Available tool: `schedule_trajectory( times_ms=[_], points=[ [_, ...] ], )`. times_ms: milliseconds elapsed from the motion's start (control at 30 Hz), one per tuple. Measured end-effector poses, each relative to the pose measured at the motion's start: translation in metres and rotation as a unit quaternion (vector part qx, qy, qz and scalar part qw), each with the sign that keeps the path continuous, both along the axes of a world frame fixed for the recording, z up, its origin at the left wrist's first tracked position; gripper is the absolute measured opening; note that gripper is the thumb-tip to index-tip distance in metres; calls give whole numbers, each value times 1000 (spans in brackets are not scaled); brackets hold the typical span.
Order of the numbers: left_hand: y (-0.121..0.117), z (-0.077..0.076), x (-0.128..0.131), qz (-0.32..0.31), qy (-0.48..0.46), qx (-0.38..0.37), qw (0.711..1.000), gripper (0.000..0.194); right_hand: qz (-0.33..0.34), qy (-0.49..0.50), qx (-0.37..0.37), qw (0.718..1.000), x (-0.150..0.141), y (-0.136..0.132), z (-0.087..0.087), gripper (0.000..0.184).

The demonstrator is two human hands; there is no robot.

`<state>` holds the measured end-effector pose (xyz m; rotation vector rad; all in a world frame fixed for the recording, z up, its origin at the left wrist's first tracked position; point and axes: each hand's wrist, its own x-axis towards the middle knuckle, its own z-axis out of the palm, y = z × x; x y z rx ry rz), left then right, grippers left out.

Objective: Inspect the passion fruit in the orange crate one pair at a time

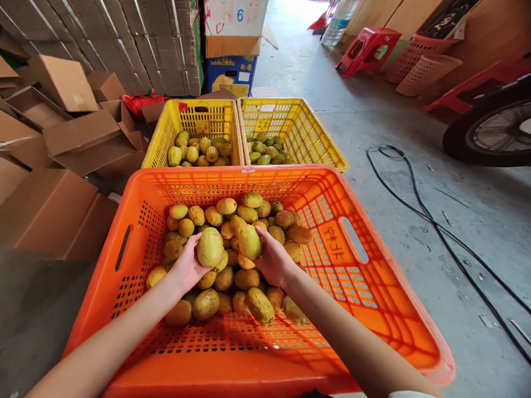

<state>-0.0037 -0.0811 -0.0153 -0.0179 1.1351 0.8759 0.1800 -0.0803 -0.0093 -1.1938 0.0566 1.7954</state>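
1. In the left hand (189,266), the left fruit (209,247), pale green-yellow: fingers curled snugly round from the left, thumb at the upper left edge, other fingers mostly hidden beneath.
2. In the right hand (274,258), the right fruit (250,242), yellow with a greener side: grasped likewise from the right, thumb at the upper right edge.
3. Side by side over the pile of fruit (247,279) inside the orange crate (232,376), with a narrow gap between; impossible to tell whether touching anything below.
4. Long axis of left fruit: seemingly pointing away from the body, foreshortened. Of right fruit: hard to tell.
5. Beyond the far rim, ahead: left yellow crate (201,127), nearer the left hand; right yellow crate (315,135), nearer the right hand.
6. Left forearm (124,329) and right forearm (348,331): slanting inward over the near rim, wrists fairly straight, palms turned toward each other.
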Motion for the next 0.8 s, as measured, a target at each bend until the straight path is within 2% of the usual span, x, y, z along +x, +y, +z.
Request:
schedule_trajectory(
  times_ms=[100,167,333,533,600,800],
  points=[
    [0,6,0,-28,-11,10,999,32,-3,-12,-14,1000,3,1,2,18],
    [1,9,-1,-31,-2,7,1000,28,11,-17,-9,1000,5,1,4,16],
    [4,12,-4,-13,22,18,1000,16,53,-33,47,997,8,-2,3,12],
    [11,17,-7,45,81,-9,996,15,24,-22,49,998,4,-3,5,8],
    [12,18,-9,21,85,-15,996,16,11,-14,39,999,3,-2,7,5],
    [11,19,-11,-51,28,-12,998,28,14,22,3,1000,4,1,8,16]
  ],
)
